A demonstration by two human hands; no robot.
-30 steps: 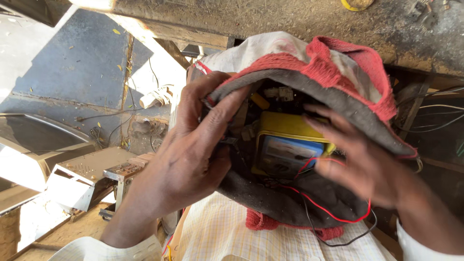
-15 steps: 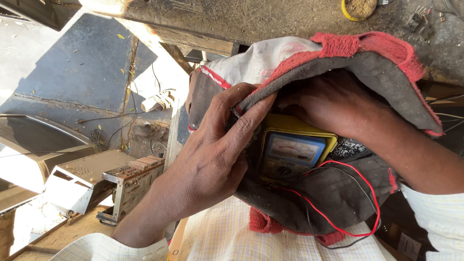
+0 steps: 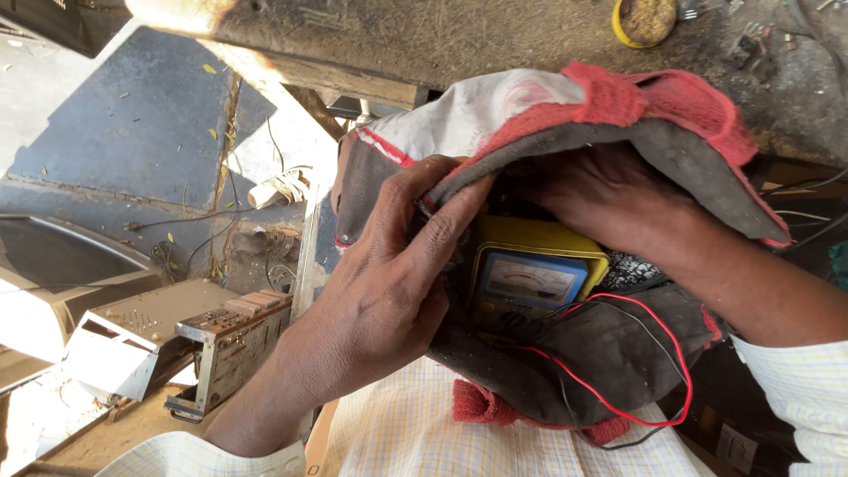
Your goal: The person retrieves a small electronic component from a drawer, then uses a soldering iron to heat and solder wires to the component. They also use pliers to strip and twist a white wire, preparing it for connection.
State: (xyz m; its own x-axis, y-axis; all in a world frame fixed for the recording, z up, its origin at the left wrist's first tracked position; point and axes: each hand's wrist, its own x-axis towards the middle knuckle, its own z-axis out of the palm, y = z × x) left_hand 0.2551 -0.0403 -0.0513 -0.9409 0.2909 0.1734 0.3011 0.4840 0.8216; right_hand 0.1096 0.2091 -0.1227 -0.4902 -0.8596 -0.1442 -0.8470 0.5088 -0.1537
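A worn cloth bag (image 3: 565,115), grey with red and white trim, rests on my lap with its mouth held open. My left hand (image 3: 389,274) grips the bag's left edge, thumb and fingers pinching the cloth. My right hand (image 3: 609,203) reaches deep inside the bag, its fingers hidden under the flap. Inside stands a yellow analogue multimeter (image 3: 530,274) with a blue dial face. Red and black test leads (image 3: 654,353) loop out over the bag's lower lip.
A dirty wooden workbench (image 3: 495,35) runs along the top, with a small yellow tin (image 3: 645,19) on it. At the lower left lie bare metal electronics chassis (image 3: 230,340) and a grey casing (image 3: 62,265). Loose wires trail over the dark floor (image 3: 132,132).
My right hand has pushed from the bag's right side deeper into it, above the multimeter. The bag's flap has lifted higher. My left hand keeps its grip on the edge.
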